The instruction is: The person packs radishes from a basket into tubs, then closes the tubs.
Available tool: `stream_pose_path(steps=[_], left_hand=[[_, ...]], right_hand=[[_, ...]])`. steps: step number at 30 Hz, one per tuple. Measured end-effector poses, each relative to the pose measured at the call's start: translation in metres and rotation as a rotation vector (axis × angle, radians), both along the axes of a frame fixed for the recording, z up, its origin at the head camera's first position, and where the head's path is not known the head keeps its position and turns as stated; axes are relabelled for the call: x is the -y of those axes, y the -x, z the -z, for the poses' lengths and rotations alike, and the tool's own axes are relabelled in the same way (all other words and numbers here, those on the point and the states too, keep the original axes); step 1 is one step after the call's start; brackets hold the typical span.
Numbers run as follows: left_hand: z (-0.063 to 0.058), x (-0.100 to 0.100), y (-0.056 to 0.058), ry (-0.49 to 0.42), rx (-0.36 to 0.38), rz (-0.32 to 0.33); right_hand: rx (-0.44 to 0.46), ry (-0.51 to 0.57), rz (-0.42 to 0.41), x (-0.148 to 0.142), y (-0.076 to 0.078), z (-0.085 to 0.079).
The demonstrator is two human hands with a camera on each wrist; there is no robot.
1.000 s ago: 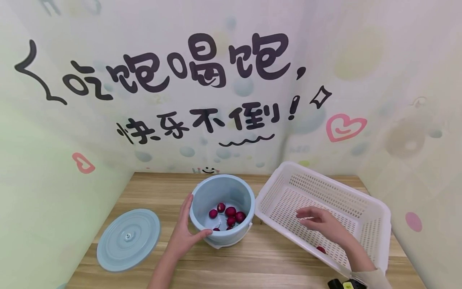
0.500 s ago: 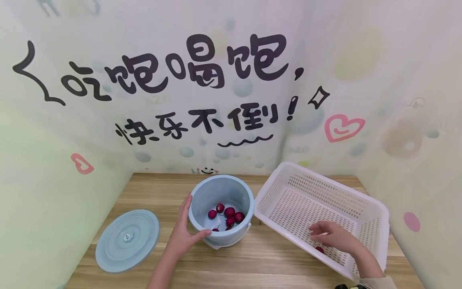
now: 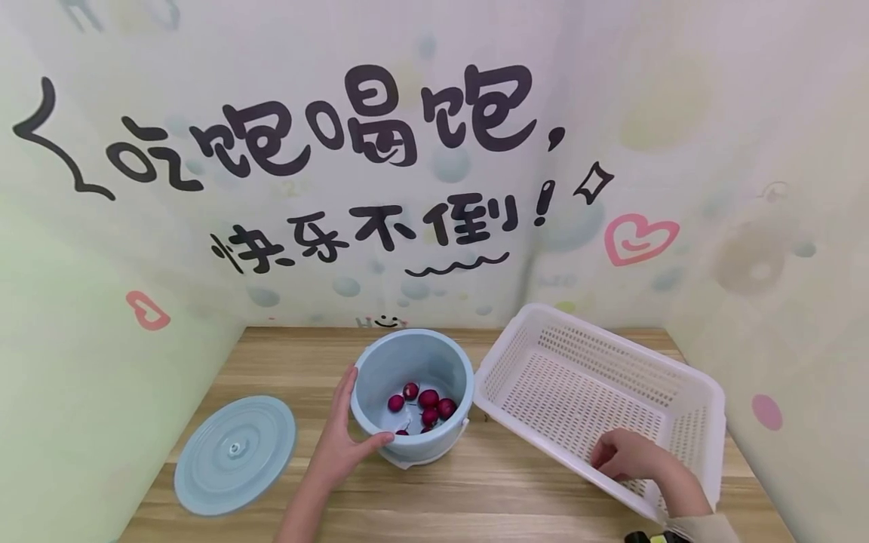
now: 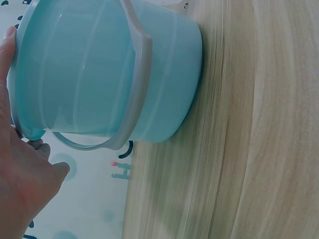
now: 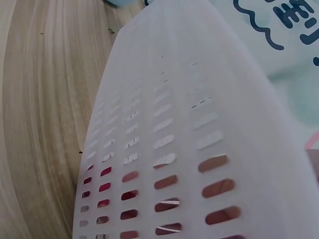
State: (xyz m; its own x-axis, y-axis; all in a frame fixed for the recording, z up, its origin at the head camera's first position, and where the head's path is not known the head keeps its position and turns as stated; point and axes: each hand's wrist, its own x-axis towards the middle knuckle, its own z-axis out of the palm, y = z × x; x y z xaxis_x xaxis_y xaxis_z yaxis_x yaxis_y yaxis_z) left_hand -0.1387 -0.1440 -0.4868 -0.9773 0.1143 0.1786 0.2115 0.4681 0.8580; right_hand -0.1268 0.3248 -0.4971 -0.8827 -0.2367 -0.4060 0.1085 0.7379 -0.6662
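My left hand (image 3: pixel 339 445) holds the rim of a light blue bucket (image 3: pixel 414 445), thumb at the front and fingers along the left side. Several small red radishes (image 3: pixel 429 398) lie on the bucket's bottom. Seen from the left wrist, the bucket (image 4: pixel 89 64) stands on the table with its handle hanging down. My right hand (image 3: pixel 634 456) reaches into a white slotted plastic basket (image 3: pixel 597 320), fingers bent down near the front wall. Through the basket's slots in the right wrist view show a radish (image 5: pixel 104 187) and skin beside it. Whether the fingers pinch the radish is hidden.
A light blue round lid (image 3: pixel 234 452) with a small knob lies on the wooden table (image 3: pixel 468 498), left of the bucket. The basket's left corner stands close to the bucket. A printed wall covering (image 3: pixel 407 294) closes off the back and both sides.
My right hand has moved right and down inside the basket to where the radish lay, and the head view no longer shows that radish. My left hand has stayed on the bucket.
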Motion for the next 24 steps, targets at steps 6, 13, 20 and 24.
stream_pose_path(steps=[6, 13, 20, 24], left_hand=[[-0.0001, 0.0008, 0.0001, 0.0, 0.001, -0.001], [0.0005, 0.0008, 0.0003, -0.005, 0.013, -0.009], [-0.0001, 0.0006, -0.0002, -0.006, 0.009, -0.004], [0.0002, 0.0007, -0.0001, -0.008, 0.012, -0.003]], right_hand=[[-0.022, 0.039, 0.0, -0.0004, 0.0035, 0.0004], [-0.116, 0.141, -0.049, -0.0042, 0.0069, -0.0001], [-0.16, 0.211, -0.034, -0.0026, 0.0085, -0.0034], [-0.173, 0.25, -0.002, 0.0004, 0.0084, -0.0079]])
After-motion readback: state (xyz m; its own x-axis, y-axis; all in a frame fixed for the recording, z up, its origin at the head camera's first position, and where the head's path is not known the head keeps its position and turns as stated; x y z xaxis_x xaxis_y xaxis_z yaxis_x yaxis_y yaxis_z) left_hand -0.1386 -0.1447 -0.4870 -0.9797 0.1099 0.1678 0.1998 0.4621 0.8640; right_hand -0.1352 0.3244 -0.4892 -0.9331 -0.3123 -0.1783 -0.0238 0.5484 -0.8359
